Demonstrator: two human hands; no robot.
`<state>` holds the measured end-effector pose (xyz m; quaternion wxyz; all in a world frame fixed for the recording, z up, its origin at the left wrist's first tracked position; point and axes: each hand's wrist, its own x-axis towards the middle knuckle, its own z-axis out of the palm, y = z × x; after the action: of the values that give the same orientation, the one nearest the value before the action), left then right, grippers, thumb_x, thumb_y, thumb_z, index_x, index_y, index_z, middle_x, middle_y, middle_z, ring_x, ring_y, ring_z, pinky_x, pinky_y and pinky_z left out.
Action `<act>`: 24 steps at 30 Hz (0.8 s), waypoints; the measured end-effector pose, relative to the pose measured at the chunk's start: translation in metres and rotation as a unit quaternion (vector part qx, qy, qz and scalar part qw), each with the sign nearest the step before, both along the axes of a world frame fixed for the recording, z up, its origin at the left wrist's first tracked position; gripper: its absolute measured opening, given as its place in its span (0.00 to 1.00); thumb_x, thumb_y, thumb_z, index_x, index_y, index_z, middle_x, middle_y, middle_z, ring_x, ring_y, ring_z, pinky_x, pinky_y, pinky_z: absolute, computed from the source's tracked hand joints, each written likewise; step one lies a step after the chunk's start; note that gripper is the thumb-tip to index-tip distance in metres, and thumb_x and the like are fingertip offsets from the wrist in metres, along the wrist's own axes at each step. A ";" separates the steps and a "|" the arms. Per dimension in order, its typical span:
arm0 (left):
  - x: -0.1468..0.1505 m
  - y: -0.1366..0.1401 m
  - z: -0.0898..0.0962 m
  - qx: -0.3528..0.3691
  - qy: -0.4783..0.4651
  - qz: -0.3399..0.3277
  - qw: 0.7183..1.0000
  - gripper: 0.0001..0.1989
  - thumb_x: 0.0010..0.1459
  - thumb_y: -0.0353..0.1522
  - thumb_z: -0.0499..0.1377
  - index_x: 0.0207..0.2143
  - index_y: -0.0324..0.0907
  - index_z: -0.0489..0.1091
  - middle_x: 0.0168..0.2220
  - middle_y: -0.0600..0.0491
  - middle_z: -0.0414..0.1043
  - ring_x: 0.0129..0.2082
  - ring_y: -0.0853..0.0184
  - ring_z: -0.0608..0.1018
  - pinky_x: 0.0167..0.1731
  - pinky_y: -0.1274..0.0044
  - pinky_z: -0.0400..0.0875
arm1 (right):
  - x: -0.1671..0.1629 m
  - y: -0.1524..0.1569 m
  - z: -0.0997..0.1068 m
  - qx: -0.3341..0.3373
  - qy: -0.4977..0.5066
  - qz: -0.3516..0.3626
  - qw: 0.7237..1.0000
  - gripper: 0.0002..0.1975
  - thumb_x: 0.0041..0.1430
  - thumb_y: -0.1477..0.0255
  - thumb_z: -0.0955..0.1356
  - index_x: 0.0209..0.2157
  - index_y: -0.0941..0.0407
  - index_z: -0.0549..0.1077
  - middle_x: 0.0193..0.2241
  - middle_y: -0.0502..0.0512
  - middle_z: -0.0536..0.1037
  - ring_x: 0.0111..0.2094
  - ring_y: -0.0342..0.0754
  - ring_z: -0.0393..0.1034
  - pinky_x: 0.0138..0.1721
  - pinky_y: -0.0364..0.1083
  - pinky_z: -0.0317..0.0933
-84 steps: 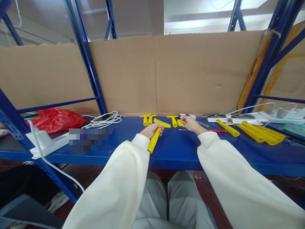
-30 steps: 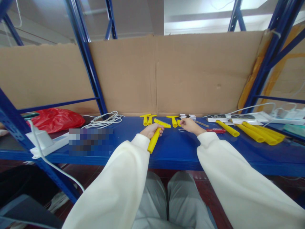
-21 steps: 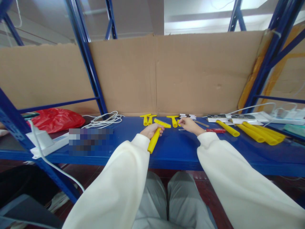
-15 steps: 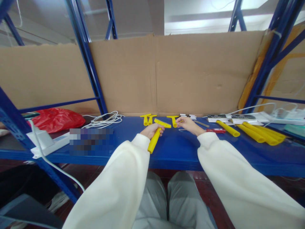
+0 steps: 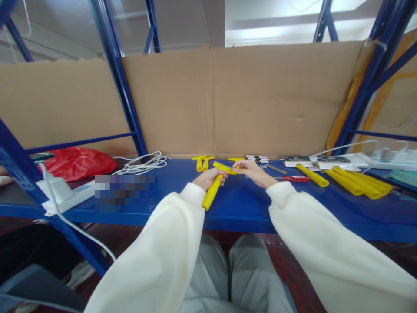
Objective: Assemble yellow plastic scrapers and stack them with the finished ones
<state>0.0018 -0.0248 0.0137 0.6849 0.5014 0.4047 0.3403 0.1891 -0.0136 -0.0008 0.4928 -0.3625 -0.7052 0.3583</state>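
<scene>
My left hand is closed around the handle of a yellow T-shaped tool, whose crosspiece points up and to the right. With thumb and fingers pinched, my right hand is at the right end of that crosspiece. What lies between its fingertips is too small to make out. Behind the hands, a pair of similar yellow T-shaped pieces lies on the blue shelf top. Another yellow T-shaped piece is mostly hidden by my right hand. To its right is a red-handled screwdriver.
Several yellow tubes lie at the right, near white-and-black packets. White strips with black marks and a thin metal strip are at the back. Coiled white cable, a red bag and a power strip occupy the left.
My right hand has moved left and reached the crosspiece's right end, covering more of the T-shaped piece behind. The held tool has shifted very slightly right.
</scene>
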 end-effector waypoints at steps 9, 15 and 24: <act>0.004 -0.004 0.004 -0.037 -0.006 0.017 0.999 0.06 0.55 0.20 0.52 0.32 0.38 0.64 0.22 0.59 0.60 0.15 0.78 0.61 0.19 0.83 0.56 | -0.003 0.003 -0.004 -0.016 0.009 -0.007 1.000 0.12 0.39 0.65 0.75 0.26 0.55 0.74 0.33 0.51 0.79 0.37 0.46 0.71 0.45 0.48 0.64; 0.005 -0.002 0.003 -0.028 -0.023 0.004 0.999 0.07 0.56 0.20 0.53 0.36 0.37 0.65 0.21 0.59 0.60 0.15 0.78 0.61 0.18 0.84 0.56 | -0.004 0.001 -0.002 -0.031 0.024 -0.021 0.999 0.11 0.39 0.67 0.75 0.26 0.55 0.74 0.31 0.49 0.79 0.36 0.45 0.71 0.45 0.48 0.64; 0.006 -0.004 0.003 -0.024 -0.041 0.008 0.999 0.07 0.58 0.20 0.53 0.34 0.38 0.65 0.20 0.58 0.62 0.13 0.79 0.60 0.16 0.85 0.55 | -0.003 0.005 -0.003 -0.025 0.016 -0.034 0.999 0.09 0.41 0.68 0.74 0.27 0.55 0.74 0.32 0.50 0.78 0.36 0.45 0.70 0.45 0.48 0.63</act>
<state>0.0075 -0.0292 0.0169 0.7098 0.4671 0.3889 0.3561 0.1857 -0.0090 -0.0039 0.5068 -0.3927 -0.6754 0.3644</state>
